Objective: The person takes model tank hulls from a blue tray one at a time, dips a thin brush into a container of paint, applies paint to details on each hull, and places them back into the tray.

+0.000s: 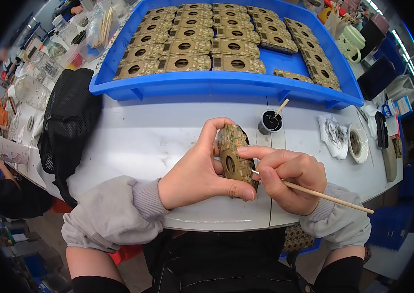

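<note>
My left hand is wrapped around a camouflage-painted model tank hull, tilted on its side with its round opening showing. In my right hand is a thin paintbrush with a pale wooden handle. Its tip meets the hull's lower right edge, or comes very near it; the bristles are hard to make out. My right index finger rests against the hull's upper surface. Behind my right hand stands a small cup of dark paint, with a wooden stick leaning in it.
A blue tray across the back holds rows of similar camouflage hulls. A black mesh bag lies at left, near a paper cup. At right are a stained tissue and a white oval dish. A person sits far left.
</note>
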Tool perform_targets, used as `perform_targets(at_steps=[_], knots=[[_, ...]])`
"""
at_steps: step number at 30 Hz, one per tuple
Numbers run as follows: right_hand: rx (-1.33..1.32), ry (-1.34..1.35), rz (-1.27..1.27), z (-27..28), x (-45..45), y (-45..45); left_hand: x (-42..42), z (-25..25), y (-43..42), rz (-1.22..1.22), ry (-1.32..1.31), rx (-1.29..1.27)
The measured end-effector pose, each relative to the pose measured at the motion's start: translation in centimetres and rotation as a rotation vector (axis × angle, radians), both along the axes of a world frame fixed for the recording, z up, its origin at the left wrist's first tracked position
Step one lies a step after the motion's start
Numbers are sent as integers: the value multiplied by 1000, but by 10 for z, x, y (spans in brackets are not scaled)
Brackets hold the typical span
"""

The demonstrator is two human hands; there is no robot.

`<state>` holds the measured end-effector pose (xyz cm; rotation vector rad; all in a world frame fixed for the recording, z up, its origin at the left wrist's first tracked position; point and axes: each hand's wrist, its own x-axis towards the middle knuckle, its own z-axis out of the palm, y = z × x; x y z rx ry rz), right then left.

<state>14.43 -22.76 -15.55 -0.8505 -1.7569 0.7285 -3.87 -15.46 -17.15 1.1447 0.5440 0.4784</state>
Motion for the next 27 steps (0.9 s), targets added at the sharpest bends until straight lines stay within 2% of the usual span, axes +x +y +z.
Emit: perform_targets(at_steps=[4, 8, 13, 18, 27], knots=[[4, -8, 5, 0, 0, 0, 0, 0, 0, 1, -20, -3], [-146, 232, 4, 2, -3, 0, -1, 4, 1, -33, 36, -24], [-206, 303, 27, 1, 0, 2, -1, 4, 1, -29, 79, 12], [-141, 166, 19, 4, -1, 1, 0, 1, 0, 0, -10, -11], [-72, 71, 26, 0, 1, 1, 0, -1, 1, -7, -1, 4]])
